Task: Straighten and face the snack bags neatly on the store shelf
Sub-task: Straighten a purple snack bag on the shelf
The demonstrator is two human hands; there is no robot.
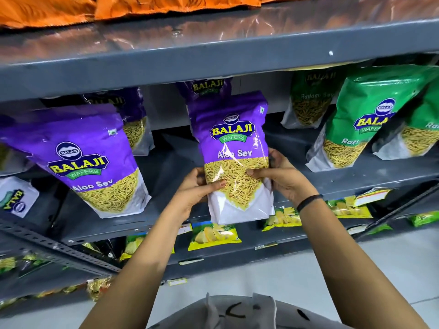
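A purple Aloo Sev bag (231, 138) stands upright in the middle of the grey shelf (356, 176), label facing me. My left hand (197, 188) grips its lower left edge, thumb across the clear window. My right hand (280, 174) grips its lower right edge, thumb on the front. Another purple Aloo Sev bag (88, 157) leans to the left of it. More purple bags (133, 119) stand behind. Green Ratlami Sev bags (361, 119) lean at the right.
The shelf above (213, 58) overhangs the bags and carries orange packs (59, 10). Yellow-green snack packs (213, 236) lie on the lower shelf. A perforated grey upright (59, 248) runs at the lower left. Pale floor lies below.
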